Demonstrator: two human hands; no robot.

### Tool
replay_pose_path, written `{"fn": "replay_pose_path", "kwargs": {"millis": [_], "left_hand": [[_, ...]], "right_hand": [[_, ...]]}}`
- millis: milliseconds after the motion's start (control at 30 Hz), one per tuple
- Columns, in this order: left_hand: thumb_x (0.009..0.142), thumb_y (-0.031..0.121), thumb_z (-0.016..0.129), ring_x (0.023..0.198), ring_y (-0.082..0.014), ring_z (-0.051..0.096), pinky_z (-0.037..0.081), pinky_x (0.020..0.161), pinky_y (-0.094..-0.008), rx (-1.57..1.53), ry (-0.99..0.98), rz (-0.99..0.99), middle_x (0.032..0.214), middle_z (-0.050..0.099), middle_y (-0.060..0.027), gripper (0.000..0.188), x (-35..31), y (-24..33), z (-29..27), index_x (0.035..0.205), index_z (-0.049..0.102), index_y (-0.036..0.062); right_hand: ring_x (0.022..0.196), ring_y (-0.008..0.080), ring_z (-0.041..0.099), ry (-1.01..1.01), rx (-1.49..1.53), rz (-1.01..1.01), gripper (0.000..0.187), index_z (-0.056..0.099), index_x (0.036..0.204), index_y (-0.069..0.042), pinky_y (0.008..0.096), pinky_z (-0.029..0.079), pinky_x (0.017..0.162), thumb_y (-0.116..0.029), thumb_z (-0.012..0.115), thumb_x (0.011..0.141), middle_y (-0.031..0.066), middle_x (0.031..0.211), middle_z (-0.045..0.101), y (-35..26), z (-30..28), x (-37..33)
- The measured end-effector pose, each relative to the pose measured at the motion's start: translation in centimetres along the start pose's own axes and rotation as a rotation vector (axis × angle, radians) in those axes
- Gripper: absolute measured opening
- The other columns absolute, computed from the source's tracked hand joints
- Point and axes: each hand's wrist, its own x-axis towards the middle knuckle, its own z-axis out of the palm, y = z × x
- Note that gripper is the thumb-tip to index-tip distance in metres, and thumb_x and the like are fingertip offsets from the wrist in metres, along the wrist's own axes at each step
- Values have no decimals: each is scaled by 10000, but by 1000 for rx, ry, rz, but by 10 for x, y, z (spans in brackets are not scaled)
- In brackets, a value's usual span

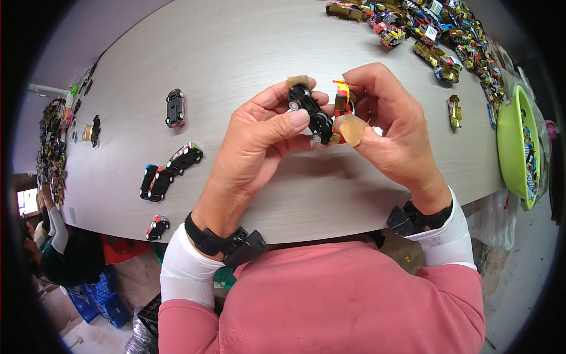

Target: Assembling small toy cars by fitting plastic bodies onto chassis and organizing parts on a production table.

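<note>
Over the middle of the table, my left hand [253, 135] pinches a black toy car chassis [317, 123] with small wheels, its thumb lying across the chassis. Close beside it, my right hand [398, 121] grips a red and yellow toy car body shell [342, 94], partly hidden behind the fingers. The two parts are almost together; whether they touch, I cannot tell. Tan tape [353, 130] wraps my right thumb, and another tan piece [298, 80] shows at a left fingertip.
Several toy cars [184, 158] lie wheels-up or tilted on the table [247, 53] at left. A big heap of shiny car shells [424, 26] fills the far right, with a single gold shell [454, 112] nearer. A green basin [512, 153] stands right. Another person [68, 253] is at far left.
</note>
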Motion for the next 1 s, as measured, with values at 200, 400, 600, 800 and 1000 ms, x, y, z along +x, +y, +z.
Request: {"fn": "replay_pose_path", "kwargs": {"millis": [200, 400, 600, 800, 1000], "left_hand": [[789, 14, 666, 940, -180, 614, 559, 746, -319, 79, 54, 20, 1071, 615, -118, 451, -5, -6, 3, 1214, 520, -12], [778, -5, 659, 948, -197, 621, 555, 775, -314, 233, 91, 57, 1081, 615, -129, 451, -8, -6, 5, 1210, 533, -30], [780, -14, 662, 902, -174, 623, 558, 698, -273, 307, 91, 133, 1036, 637, -127, 382, -9, -6, 7, 1153, 584, -31], [780, -16, 668, 883, -140, 609, 533, 780, -266, 340, 4, 201, 971, 639, -74, 337, -8, -4, 6, 1113, 616, -22], [775, 13, 683, 918, -141, 593, 513, 754, -268, 382, 42, 246, 1011, 625, -75, 413, -9, -4, 7, 1172, 572, -11]], "right_hand": [[512, 62, 431, -76, -176, -8, 246, 524, 930, -19, 217, 352, 456, 9, 587, 694, 22, 718, 519, -2, 4, -1], [502, 84, 450, -111, -189, -12, 240, 529, 927, -18, 230, 366, 452, 12, 593, 698, 43, 742, 515, -4, 5, 0], [533, 71, 488, -118, -133, 30, 222, 532, 928, -13, 221, 388, 467, 12, 591, 715, 42, 746, 532, -5, 4, -1], [566, 60, 507, -94, -63, 4, 231, 540, 955, -10, 208, 408, 488, 2, 591, 730, 32, 768, 553, 2, 2, 0], [603, 62, 523, -68, -56, -31, 253, 540, 975, -9, 208, 427, 512, -9, 604, 731, 31, 787, 566, -1, 6, -1]]}}
